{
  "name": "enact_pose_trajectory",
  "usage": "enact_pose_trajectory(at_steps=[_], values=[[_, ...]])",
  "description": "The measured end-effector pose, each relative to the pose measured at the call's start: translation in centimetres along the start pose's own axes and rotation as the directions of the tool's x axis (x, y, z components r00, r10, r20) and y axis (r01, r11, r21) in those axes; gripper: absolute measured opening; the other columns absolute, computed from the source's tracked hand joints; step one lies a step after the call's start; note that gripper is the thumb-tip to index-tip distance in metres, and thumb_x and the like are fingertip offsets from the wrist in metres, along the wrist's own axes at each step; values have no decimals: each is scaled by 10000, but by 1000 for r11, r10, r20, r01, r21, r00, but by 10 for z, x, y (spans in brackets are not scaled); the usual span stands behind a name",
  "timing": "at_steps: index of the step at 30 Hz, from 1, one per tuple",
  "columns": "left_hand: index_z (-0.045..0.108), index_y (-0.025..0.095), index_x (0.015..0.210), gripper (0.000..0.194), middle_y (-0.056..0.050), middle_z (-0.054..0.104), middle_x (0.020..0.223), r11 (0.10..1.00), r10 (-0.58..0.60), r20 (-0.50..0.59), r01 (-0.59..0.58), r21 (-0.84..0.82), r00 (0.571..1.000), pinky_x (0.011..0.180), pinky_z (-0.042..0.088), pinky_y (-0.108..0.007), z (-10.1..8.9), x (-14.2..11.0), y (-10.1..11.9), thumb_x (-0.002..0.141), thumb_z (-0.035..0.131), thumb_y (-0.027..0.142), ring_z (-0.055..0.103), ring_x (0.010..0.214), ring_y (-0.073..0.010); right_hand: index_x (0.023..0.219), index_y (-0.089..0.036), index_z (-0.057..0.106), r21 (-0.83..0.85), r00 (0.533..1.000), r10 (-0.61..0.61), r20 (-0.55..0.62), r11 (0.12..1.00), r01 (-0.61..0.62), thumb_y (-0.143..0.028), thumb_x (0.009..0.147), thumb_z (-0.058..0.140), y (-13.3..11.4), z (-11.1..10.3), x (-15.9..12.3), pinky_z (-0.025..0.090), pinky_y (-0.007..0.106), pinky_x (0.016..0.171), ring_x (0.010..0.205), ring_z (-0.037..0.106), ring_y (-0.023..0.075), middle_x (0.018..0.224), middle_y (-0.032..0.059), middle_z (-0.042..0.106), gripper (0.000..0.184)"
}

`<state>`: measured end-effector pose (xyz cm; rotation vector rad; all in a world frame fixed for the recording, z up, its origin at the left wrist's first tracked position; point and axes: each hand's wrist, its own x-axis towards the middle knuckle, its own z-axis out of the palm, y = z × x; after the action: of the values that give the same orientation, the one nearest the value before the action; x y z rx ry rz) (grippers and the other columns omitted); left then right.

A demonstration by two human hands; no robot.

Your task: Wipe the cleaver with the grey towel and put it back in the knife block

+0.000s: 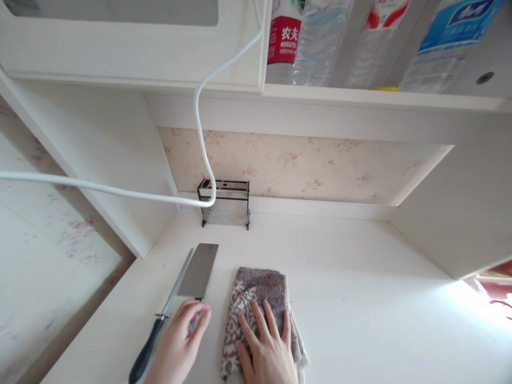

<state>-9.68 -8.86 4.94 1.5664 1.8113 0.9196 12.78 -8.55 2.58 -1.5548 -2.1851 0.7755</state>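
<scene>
A cleaver [202,266] with a broad grey blade lies on the white counter [360,298], blade pointing away from me. My left hand [182,333] is curled closed at its handle, which the fingers mostly hide. Just to its left lies a sharpening steel [174,288] with a dark handle, slanting alongside the blade. My right hand [270,341] rests flat with fingers spread on a folded brown-and-cream patterned towel [264,280].
A black-framed clear knife rack [226,205] stands at the back, against the floral wall. A white cable [204,133] hangs in front of it and runs off left. Overhead, a white cupboard [132,58] adjoins a shelf with several plastic bottles [322,42]. Side panels bound the counter.
</scene>
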Motion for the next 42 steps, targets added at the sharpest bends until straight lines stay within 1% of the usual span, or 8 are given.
enact_pose_trajectory(at_steps=[4,9,19,24,27,31,35,42], values=[[646,218,953,373,-94,690,971,936,143,-261,-45,350,955,827,507,-398,-44,-6,-57,826,528,549,642,899,-271,1398,-471,413,-53,997,-71,-21,996,70,-521,930,436,-13,-3,24,-170,692,1057,1434,181,382,1539,-22,304,471],[618,202,1024,323,-114,681,1012,828,255,-313,-39,560,915,876,459,-465,-43,-8,-96,843,512,448,623,934,-297,1406,-415,430,-105,996,-83,-15,991,81,-556,947,364,-37,0,65,-146,689,1055,1439,175,362,1538,23,330,485],[575,186,1100,280,-114,613,1043,860,304,-268,-142,490,914,876,509,-402,-39,2,-97,869,425,242,622,972,-260,1400,-415,430,-51,995,-94,35,994,95,-481,942,426,-47,2,85,-87,742,1020,1430,169,404,1544,61,317,462],[586,159,1109,307,-137,585,1076,822,319,-238,-143,551,917,898,502,-445,-39,8,-111,876,394,214,612,986,-275,1365,-323,492,84,977,-111,-181,988,127,-389,954,420,-47,-52,125,2,610,1132,1337,403,303,1382,51,539,422],[599,155,1074,289,-147,594,1057,813,343,-270,-141,565,900,877,513,-451,-35,9,-114,886,394,231,618,955,-278,1426,-255,420,295,945,3,-328,950,99,-405,919,487,-40,-98,179,263,444,1118,1289,453,259,1442,81,461,533],[581,159,1074,261,-140,618,1072,794,388,-284,-162,586,877,868,517,-421,-33,7,-109,898,406,240,634,961,-268,1515,-243,216,570,964,139,-224,822,14,-471,907,504,-31,-137,249,362,473,1031,1227,511,252,1483,143,388,710],[577,155,1091,266,-130,632,1091,750,417,-281,-153,644,865,828,523,-392,-31,3,-109,897,400,195,649,939,-253,1508,-295,215,585,981,88,-172,810,30,-494,924,456,-33,-138,285,404,482,993,1150,564,208,1460,116,434,662],[630,160,1034,319,-93,642,1010,667,522,-267,-192,720,810,778,520,-323,-28,8,-123,826,413,52,631,863,-207,1454,-322,364,527,987,-14,-157,844,96,-340,793,634,-46,-116,301,347,466,1079,1256,498,229,1477,57,431,714]])
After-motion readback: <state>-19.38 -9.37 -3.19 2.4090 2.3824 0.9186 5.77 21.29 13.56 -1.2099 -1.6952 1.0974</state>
